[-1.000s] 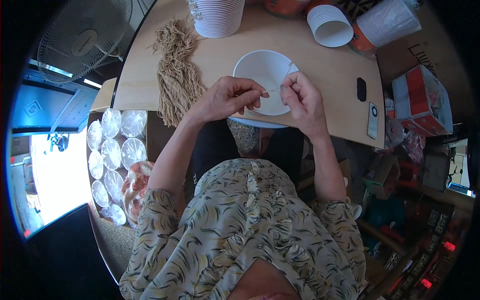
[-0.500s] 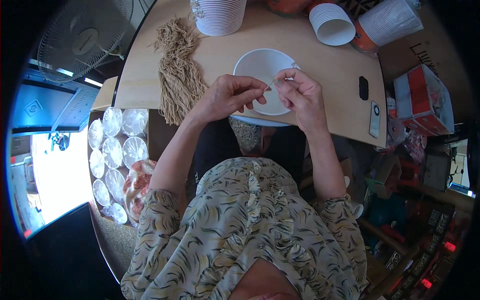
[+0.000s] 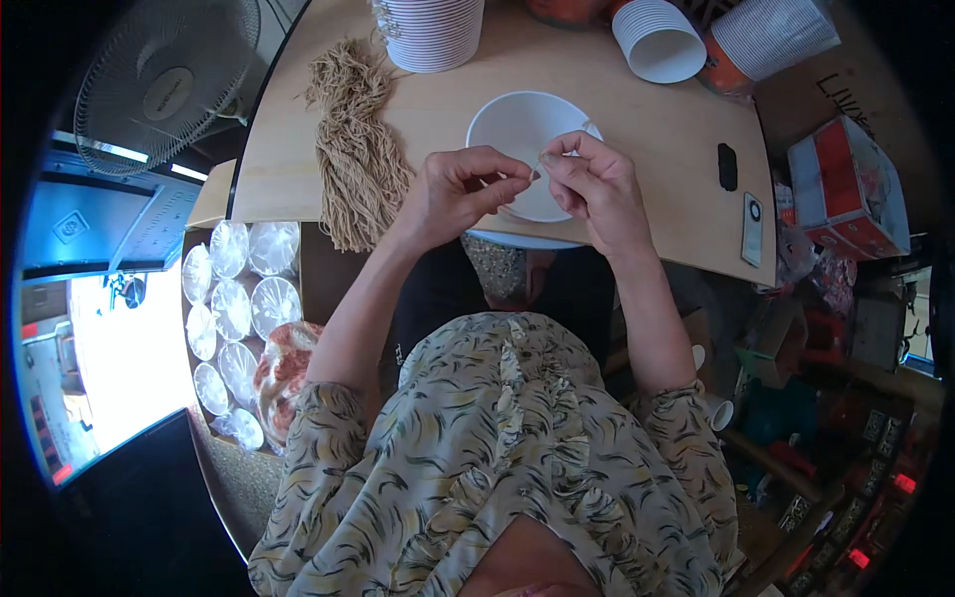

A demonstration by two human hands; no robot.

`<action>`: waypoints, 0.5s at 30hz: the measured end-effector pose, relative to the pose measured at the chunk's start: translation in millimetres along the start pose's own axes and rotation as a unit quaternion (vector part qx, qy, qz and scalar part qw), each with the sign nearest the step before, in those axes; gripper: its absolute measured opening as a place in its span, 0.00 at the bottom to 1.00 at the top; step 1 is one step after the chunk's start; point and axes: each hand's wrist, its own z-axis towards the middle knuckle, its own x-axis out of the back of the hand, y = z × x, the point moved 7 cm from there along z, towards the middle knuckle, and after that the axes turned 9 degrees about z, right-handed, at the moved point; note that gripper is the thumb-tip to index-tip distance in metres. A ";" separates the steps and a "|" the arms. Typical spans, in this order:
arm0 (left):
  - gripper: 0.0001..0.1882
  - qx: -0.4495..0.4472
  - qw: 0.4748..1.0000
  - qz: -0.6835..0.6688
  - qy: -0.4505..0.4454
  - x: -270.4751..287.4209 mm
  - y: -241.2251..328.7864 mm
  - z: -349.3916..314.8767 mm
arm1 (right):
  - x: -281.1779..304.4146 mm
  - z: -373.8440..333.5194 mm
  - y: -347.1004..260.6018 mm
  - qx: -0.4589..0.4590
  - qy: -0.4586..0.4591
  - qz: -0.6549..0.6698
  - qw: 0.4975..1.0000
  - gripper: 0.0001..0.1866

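Above a white round tub (image 3: 509, 117) on the table, both hands are raised close together with fingertips nearly meeting. My left hand (image 3: 460, 191) pinches one end of a thin pale strand (image 3: 535, 174). My right hand (image 3: 600, 191) pinches the strand's other part between thumb and forefinger. The strand is too fine to tell its kind. A bundle of tan cords (image 3: 356, 159) lies to the left of my left hand, its ends hanging over the table's near edge. Farther back stands a stack of white tubs (image 3: 433, 35) with small pieces along its left side.
More stacked white tubs (image 3: 665, 45) lie tipped at the back right. A small black object (image 3: 727, 167) and a flat grey-white object (image 3: 752, 229) rest on the table's right side. Left below are a carton of plastic-wrapped round items (image 3: 231, 310) and a fan (image 3: 164, 90).
My fingertips stay together over the tub and the strand between them shows shorter. The whole view has shifted slightly.
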 end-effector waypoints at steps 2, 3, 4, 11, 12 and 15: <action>0.09 -0.026 0.999 0.005 0.028 -2.1 0.5 -1.1 | 0.9 1.0 4.3 -0.003 0.004 0.000 1.000 0.04; 0.08 -0.029 0.998 0.009 0.055 -1.3 0.8 -2.1 | 1.6 1.4 6.4 -0.007 0.008 -0.002 1.000 0.05; 0.08 -0.031 0.996 0.012 0.081 -0.3 1.0 -2.9 | 1.6 1.3 7.0 -0.007 0.009 -0.001 1.000 0.05; 0.10 -0.054 0.989 0.018 0.133 -0.3 5.2 -5.4 | 1.6 0.6 6.6 -0.012 0.038 -0.026 0.999 0.04; 0.11 -0.054 0.990 0.031 0.129 -0.2 3.7 -5.9 | 1.5 0.5 6.4 -0.014 0.047 -0.033 0.998 0.04; 0.12 -0.052 0.989 0.053 0.127 -0.6 8.3 -5.5 | 4.9 0.8 7.5 -0.005 0.049 -0.039 0.998 0.05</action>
